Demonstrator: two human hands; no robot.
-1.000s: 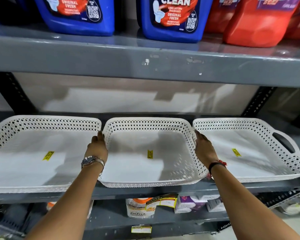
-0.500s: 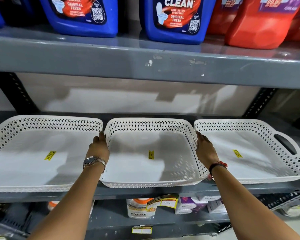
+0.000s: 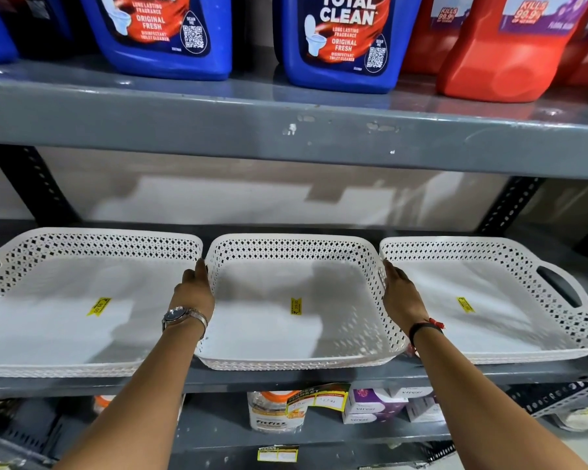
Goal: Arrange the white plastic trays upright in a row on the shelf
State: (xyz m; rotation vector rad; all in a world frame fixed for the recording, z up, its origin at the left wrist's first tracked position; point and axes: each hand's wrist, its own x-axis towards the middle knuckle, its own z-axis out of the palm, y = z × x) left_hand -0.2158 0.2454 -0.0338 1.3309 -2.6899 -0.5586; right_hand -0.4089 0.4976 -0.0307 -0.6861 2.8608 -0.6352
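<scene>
Three white perforated plastic trays lie flat, side by side, on the grey middle shelf (image 3: 286,379): the left tray (image 3: 65,245), the middle tray (image 3: 292,247) and the right tray (image 3: 489,252). Each carries a yellow price sticker on its floor. My left hand (image 3: 194,290) grips the middle tray's left side wall, in the gap beside the left tray. My right hand (image 3: 399,293) grips its right side wall, next to the right tray. The fingertips of both hands are hidden behind the tray walls.
The upper shelf (image 3: 286,140) hangs low over the trays and holds blue cleaner jugs (image 3: 340,39) and red jugs (image 3: 510,49). Black perforated uprights (image 3: 38,184) flank the bay. Below, a bottle (image 3: 275,412) and small boxes (image 3: 370,405) stand on the lower shelf.
Both hands stay on the middle tray's sides. The view has shifted slightly downward; the trays have not visibly moved.
</scene>
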